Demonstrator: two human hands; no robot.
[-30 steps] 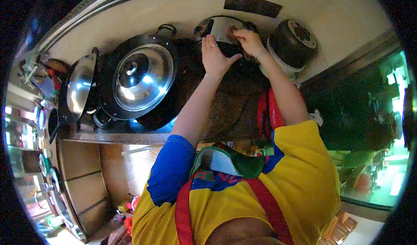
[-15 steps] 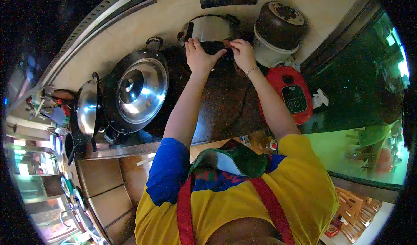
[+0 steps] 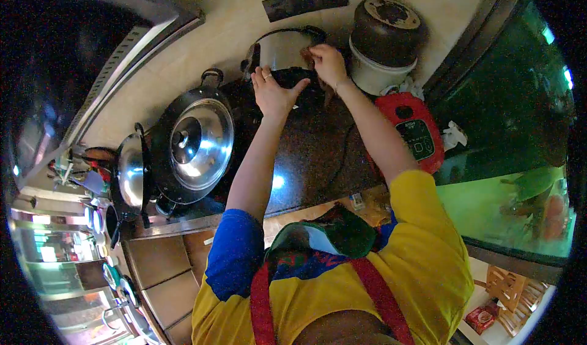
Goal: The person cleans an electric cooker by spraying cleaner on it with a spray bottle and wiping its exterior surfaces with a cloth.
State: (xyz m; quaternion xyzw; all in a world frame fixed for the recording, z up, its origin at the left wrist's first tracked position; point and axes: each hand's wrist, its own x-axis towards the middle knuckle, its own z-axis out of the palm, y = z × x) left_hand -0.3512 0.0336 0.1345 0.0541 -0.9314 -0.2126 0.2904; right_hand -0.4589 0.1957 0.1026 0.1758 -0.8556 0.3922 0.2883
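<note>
Clock: read it from the middle of your view, with twelve toward the wall behind the counter [image 3: 309, 171].
Pot: the metal pot [image 3: 281, 47] stands at twelve, against that wall, in front of both your hands.
Change: half a second ago your right hand [image 3: 330, 67] had the brown cloth [image 3: 307, 56] down by the pot's dark lower edge; now the cloth sits higher, over the right part of the metal side. Your left hand [image 3: 273, 97] has kept much the same place by the pot.
Meaning: the work, as I judge it, is at the pot's side wall, with your right hand doing the moving.
Right fingers: drawn together, pinching the cloth between thumb and fingertips; a brown strip hangs below your hand.
Left fingers: extended and close together, pointing to about eleven, your thumb spread well away toward one. They grip nothing; the fingertips are at the pot's lower left edge, though I cannot tell whether they press on it.
Lidded wok: the wok [image 3: 160, 161] lies between nine and ten, clear of your left forearm.
Red cooker: the cooker [image 3: 411, 128] sits between two and three, just beyond your right forearm.
White container: the container [image 3: 374, 75] stands at one, near your right hand.
</note>
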